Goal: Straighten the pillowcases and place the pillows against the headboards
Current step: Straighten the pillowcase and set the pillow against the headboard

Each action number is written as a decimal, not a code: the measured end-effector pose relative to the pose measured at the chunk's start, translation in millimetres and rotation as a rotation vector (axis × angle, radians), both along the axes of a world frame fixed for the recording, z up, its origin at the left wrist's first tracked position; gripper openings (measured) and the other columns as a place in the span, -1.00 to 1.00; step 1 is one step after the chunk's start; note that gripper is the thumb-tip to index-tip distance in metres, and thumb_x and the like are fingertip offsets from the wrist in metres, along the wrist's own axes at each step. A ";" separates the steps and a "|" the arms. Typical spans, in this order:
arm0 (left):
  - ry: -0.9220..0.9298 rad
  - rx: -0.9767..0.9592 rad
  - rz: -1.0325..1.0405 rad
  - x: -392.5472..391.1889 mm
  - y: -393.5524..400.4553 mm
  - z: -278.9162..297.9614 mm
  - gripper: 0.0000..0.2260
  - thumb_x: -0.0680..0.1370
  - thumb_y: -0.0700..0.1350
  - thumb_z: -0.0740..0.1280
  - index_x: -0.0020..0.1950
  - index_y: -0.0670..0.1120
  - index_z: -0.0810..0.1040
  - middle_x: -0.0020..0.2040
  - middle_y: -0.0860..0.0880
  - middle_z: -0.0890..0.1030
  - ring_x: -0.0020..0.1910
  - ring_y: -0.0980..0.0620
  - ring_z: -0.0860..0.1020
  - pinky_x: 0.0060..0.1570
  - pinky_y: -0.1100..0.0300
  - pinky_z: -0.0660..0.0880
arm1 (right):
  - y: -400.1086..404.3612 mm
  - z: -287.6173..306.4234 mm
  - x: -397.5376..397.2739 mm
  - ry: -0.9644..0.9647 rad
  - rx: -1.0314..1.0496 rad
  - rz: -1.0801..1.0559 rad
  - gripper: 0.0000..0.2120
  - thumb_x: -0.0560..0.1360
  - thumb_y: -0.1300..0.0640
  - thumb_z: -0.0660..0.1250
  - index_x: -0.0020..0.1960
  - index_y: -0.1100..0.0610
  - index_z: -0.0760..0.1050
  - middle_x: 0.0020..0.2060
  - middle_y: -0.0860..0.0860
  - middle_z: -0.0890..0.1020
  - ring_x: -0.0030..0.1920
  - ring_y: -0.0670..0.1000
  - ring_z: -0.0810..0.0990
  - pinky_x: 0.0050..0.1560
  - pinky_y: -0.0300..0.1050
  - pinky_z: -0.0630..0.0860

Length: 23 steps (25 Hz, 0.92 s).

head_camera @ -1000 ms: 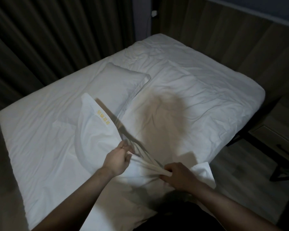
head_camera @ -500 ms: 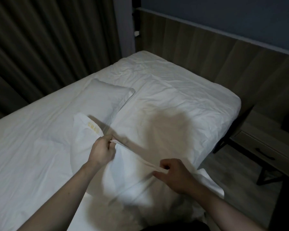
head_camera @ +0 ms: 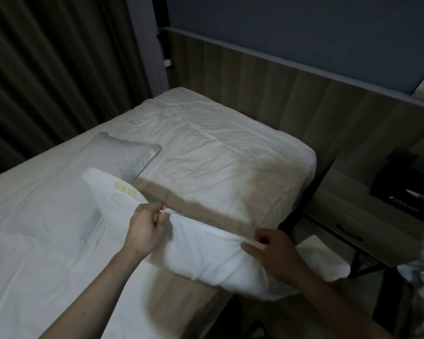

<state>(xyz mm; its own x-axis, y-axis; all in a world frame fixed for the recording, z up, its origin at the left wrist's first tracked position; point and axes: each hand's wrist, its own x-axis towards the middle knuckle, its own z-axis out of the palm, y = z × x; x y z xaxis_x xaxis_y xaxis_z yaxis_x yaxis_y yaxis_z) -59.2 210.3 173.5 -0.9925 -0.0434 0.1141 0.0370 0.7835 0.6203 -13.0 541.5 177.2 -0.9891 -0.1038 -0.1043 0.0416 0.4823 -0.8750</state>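
While the near pillow (head_camera: 213, 250) lies at the bed's (head_camera: 47, 241) near edge, both hands pinch its pillowcase hem: left hand (head_camera: 146, 228) at one end, right hand (head_camera: 274, 253) at the other (fingers curled tight, so a closed grip). A second pillow (head_camera: 125, 152) lies flat farther back, well short of the wooden headboard (head_camera: 267, 86).

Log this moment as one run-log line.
step: straightening pillowcase | left hand: pinching pillowcase edge | right hand: pinching same edge | second pillow: flat on bed, away from headboard
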 end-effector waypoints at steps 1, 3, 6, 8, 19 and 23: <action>0.016 0.008 0.000 -7.3 19.5 6.7 -0.84 0.51 -0.14 0.24 -0.23 0.07 0.50 -0.31 0.11 0.58 -0.20 0.00 0.51 -0.27 0.19 0.35 | 18.5 4.8 -8.4 0.015 0.011 0.002 -0.51 0.45 0.04 0.55 -0.43 0.03 0.28 -0.51 -0.11 0.32 -0.41 -0.18 0.33 -0.31 -0.24 0.30; 0.052 0.025 0.007 -24.4 56.3 19.1 -0.86 0.49 -0.12 0.22 -0.24 0.02 0.52 -0.32 0.08 0.59 -0.22 0.05 0.52 -0.28 0.17 0.37 | 54.0 14.8 -25.1 0.051 0.032 0.007 -0.50 0.45 0.01 0.55 -0.42 0.07 0.27 -0.50 -0.10 0.31 -0.40 -0.17 0.34 -0.31 -0.25 0.29; 0.094 0.040 0.017 -49.6 101.4 32.6 -0.85 0.50 -0.11 0.22 -0.23 -0.04 0.55 -0.33 0.05 0.59 -0.24 0.06 0.52 -0.29 0.15 0.39 | 96.9 25.2 -52.6 0.094 0.029 -0.002 -0.46 0.47 0.01 0.53 -0.39 0.18 0.23 -0.49 -0.08 0.28 -0.41 -0.15 0.33 -0.33 -0.25 0.27; 0.100 0.042 0.018 -69.1 126.5 39.7 -0.85 0.51 -0.11 0.24 -0.23 -0.02 0.54 -0.32 0.06 0.59 -0.26 0.05 0.51 -0.28 0.14 0.36 | 120.2 28.5 -70.7 0.087 -0.003 -0.021 -0.47 0.47 0.06 0.54 -0.39 0.19 0.23 -0.50 -0.06 0.31 -0.42 -0.14 0.35 -0.33 -0.23 0.29; 0.140 -0.013 -0.073 -209.5 218.3 39.8 -0.86 0.51 -0.12 0.28 -0.12 0.00 0.64 -0.20 0.10 0.65 -0.13 0.05 0.48 -0.15 0.19 0.29 | 204.9 12.1 -178.9 0.056 0.013 -0.178 -0.49 0.48 0.12 0.54 -0.39 0.23 0.25 -0.51 -0.08 0.28 -0.44 -0.14 0.33 -0.39 -0.28 0.27; 0.113 -0.032 -0.126 -264.8 227.5 26.6 -0.85 0.50 -0.14 0.29 -0.14 0.03 0.64 -0.21 0.13 0.66 -0.14 0.03 0.55 -0.14 0.16 0.38 | 218.7 9.0 -225.5 -0.019 0.052 -0.194 -0.54 0.49 0.05 0.52 -0.41 0.13 0.32 -0.51 -0.09 0.34 -0.43 -0.15 0.39 -0.34 -0.30 0.34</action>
